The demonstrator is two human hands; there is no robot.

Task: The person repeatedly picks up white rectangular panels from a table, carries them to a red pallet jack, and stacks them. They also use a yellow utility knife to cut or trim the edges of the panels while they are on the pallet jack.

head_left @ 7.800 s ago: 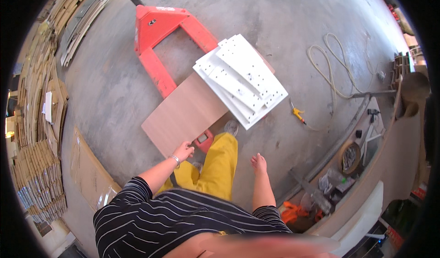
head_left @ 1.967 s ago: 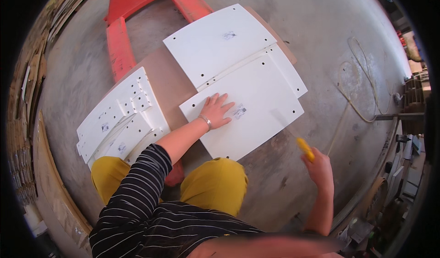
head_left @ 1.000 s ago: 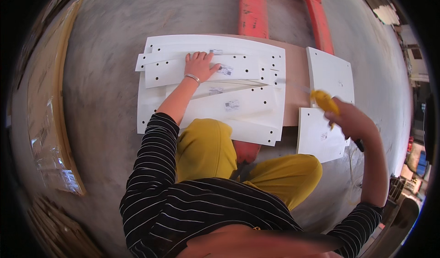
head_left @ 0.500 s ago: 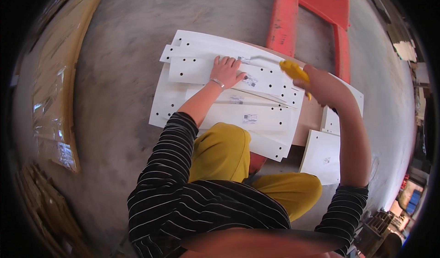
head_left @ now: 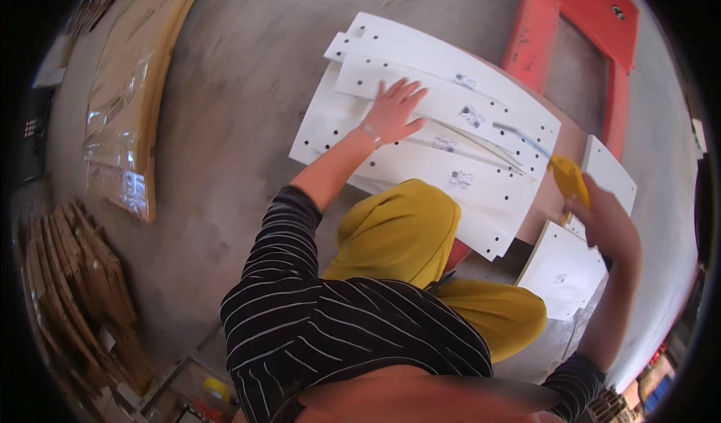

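Observation:
White boards with dark holes and printed labels lie in a stack in front of me. My left hand [head_left: 393, 114] is open, fingers spread over the middle board [head_left: 435, 96] of the stack, wrist toward me. My right hand [head_left: 610, 219] is closed around a yellow air blow gun [head_left: 570, 179], right of the stack. Its long, thin metal nozzle [head_left: 518, 134] reaches left over the boards. Near the nozzle, a narrow white strip [head_left: 477, 144] lies slanted. The lower board [head_left: 492, 201] of the stack extends beside my knee.
More white panels [head_left: 559, 273] lie to the right. Brown board [head_left: 552, 209] shows under the stack. A red pallet jack [head_left: 529, 44] stands at the far right. At left are a film-wrapped flat carton [head_left: 124, 108] and a pile of folded cardboard [head_left: 75, 288] on the concrete floor.
My view has swung left, so the scene sits farther right. My left hand has slid left along the boards, off a label. My right hand has drawn the blow gun nearer to me.

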